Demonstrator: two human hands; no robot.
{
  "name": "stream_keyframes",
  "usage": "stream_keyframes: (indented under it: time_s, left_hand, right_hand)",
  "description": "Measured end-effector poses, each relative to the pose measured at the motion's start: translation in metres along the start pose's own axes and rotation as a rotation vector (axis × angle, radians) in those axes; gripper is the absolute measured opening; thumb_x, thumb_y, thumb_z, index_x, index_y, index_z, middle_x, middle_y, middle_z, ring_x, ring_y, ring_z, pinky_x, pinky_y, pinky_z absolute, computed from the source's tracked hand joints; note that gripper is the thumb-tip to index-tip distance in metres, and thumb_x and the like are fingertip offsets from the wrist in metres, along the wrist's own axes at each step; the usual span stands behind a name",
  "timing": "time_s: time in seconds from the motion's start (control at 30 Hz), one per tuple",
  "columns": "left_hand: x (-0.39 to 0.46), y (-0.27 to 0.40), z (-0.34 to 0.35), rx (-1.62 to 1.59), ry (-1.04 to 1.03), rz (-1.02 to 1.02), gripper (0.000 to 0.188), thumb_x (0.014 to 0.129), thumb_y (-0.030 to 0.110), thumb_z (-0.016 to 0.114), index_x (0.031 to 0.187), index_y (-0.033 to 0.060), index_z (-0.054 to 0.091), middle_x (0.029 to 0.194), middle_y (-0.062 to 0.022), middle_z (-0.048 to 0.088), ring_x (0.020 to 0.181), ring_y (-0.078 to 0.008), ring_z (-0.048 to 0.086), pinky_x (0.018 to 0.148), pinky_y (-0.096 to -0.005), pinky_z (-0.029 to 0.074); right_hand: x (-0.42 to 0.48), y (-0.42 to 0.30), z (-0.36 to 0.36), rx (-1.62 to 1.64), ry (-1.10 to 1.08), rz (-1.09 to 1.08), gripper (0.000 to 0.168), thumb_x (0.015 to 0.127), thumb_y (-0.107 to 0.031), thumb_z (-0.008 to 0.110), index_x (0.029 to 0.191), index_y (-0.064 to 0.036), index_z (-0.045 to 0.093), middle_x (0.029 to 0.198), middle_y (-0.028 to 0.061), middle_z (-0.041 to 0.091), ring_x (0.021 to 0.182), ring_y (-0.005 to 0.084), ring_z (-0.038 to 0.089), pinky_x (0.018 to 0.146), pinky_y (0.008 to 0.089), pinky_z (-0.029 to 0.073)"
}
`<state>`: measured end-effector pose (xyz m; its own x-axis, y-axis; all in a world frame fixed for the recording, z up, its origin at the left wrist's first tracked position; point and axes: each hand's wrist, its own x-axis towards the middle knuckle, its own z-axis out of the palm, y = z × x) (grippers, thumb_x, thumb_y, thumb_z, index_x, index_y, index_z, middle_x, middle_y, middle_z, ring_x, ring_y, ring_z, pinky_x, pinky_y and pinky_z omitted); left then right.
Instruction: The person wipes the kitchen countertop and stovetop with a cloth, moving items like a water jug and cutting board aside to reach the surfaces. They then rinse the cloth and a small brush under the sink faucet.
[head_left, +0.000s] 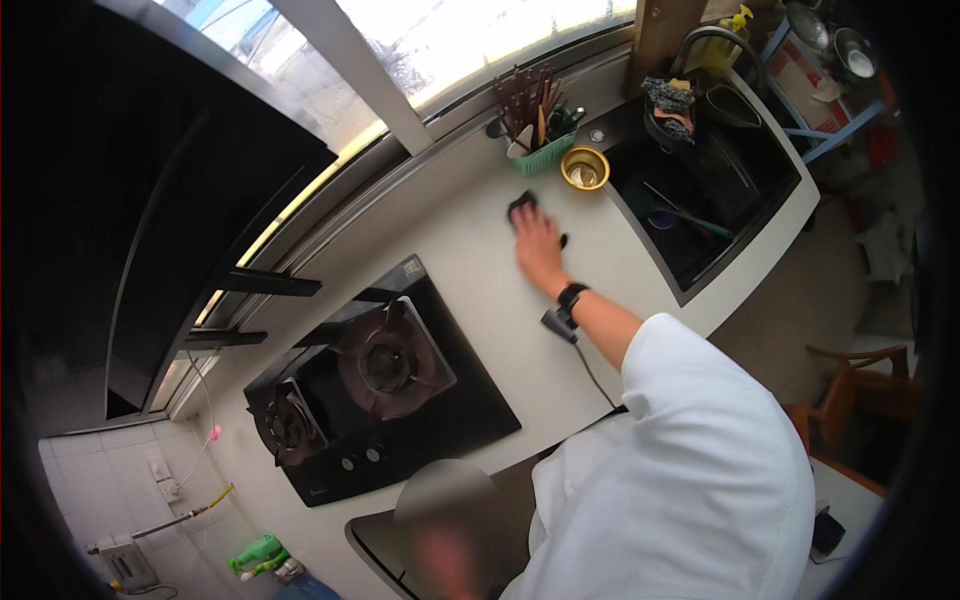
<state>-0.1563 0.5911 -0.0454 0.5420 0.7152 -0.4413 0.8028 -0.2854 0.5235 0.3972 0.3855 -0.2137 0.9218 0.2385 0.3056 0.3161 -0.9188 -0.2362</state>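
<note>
My right hand (538, 244) lies palm down on a dark cloth (523, 202), its fingers over it, on the white countertop (480, 217). Dark cloth shows past the fingertips and at the side of the palm; the hand is slightly blurred. A black band with a small corded device (559, 326) is on the wrist. Beyond the fingers, a gold-coloured metal bowl (586, 168) stands near the sink's edge. Next to it, a green plastic basket (541, 159) holds several chopsticks and other utensils. My left hand is out of view; a blurred patch covers the bottom centre.
A black two-burner gas hob (442, 442) lies left of my arm, beneath a dark range hood (187, 195). The black sink (720, 184) at right contains utensils, with scrubbers (671, 105) near its faucet (716, 34). Green bottles (262, 553) stand at lower left, a wooden chair (862, 390) at right.
</note>
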Motion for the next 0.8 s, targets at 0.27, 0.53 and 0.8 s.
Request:
stream_keyframes:
  time_s: [0.27,0.53,0.8]
  left_hand:
    - [0.039,0.123,-0.002,-0.060,-0.008,0.155,0.027,0.071,0.003,0.050,0.097,-0.0016,0.051,0.093,-0.0148,0.056,0.086,-0.0265,0.055,0.085,-0.0344,0.046]
    - [0.060,0.189,0.071,0.078,-0.137,0.619,0.023,0.076,0.003,0.052,0.099,0.0001,0.051,0.091,-0.0140,0.054,0.084,-0.0268,0.055,0.080,-0.0339,0.046]
    - [0.046,0.275,0.113,0.069,-0.258,0.924,0.018,0.076,0.000,0.053,0.095,0.0008,0.051,0.088,-0.0131,0.052,0.081,-0.0282,0.055,0.075,-0.0354,0.046]
  right_hand:
    - [-0.053,0.024,-0.033,0.224,-0.155,-0.299,0.053,0.086,-0.013,0.049,0.139,-0.009,0.046,0.143,0.0143,0.046,0.135,0.0280,0.040,0.109,0.0487,0.029]
    - [-0.143,0.014,-0.058,0.190,-0.150,-0.335,0.050,0.084,-0.009,0.048,0.135,-0.008,0.050,0.143,0.0161,0.046,0.130,0.0333,0.043,0.111,0.0521,0.027]
    - [-0.162,0.134,-0.115,0.145,-0.066,0.079,0.053,0.085,-0.011,0.052,0.137,-0.007,0.047,0.144,0.0153,0.045,0.136,0.0296,0.038,0.113,0.0506,0.025]
